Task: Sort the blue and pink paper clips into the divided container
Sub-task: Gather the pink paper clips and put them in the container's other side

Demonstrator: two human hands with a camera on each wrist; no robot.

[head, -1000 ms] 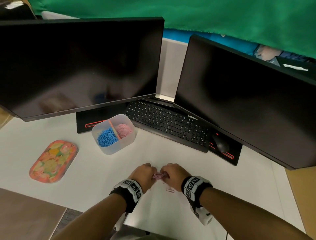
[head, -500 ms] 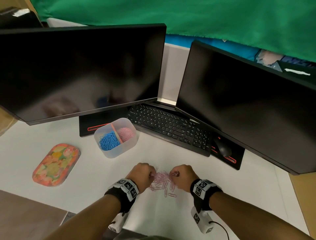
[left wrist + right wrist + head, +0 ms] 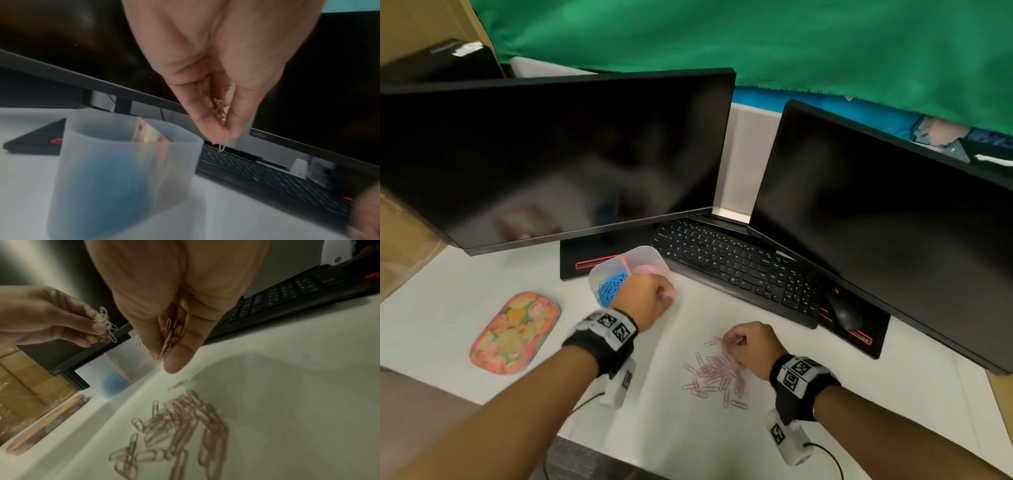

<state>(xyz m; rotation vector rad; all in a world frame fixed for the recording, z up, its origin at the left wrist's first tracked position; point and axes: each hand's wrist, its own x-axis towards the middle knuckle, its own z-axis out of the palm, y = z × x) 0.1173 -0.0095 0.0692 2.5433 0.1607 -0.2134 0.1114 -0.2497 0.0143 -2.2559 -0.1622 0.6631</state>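
Note:
A translucent divided container (image 3: 654,255) (image 3: 115,170) stands before the left monitor, blue paper clips (image 3: 611,287) in its left half and pink clips (image 3: 646,269) in its right half. My left hand (image 3: 645,298) (image 3: 223,129) hovers at the container's near right rim and pinches several pink clips (image 3: 220,108) (image 3: 106,326). A loose pile of pink clips (image 3: 717,373) (image 3: 176,426) lies on the white desk. My right hand (image 3: 751,346) (image 3: 164,353) is just above the pile's far edge, pinching a few pink clips (image 3: 732,340) (image 3: 168,335).
A black keyboard (image 3: 736,267) and mouse (image 3: 844,311) lie behind the pile, under two dark monitors (image 3: 558,154). A flowered oval lid or tray (image 3: 515,330) rests at the left. The desk's front edge is close to my forearms.
My hands were together over the pile. The left hand has carried pink clips up and left to the container. The right hand stays at the pile. The camera view has tilted up.

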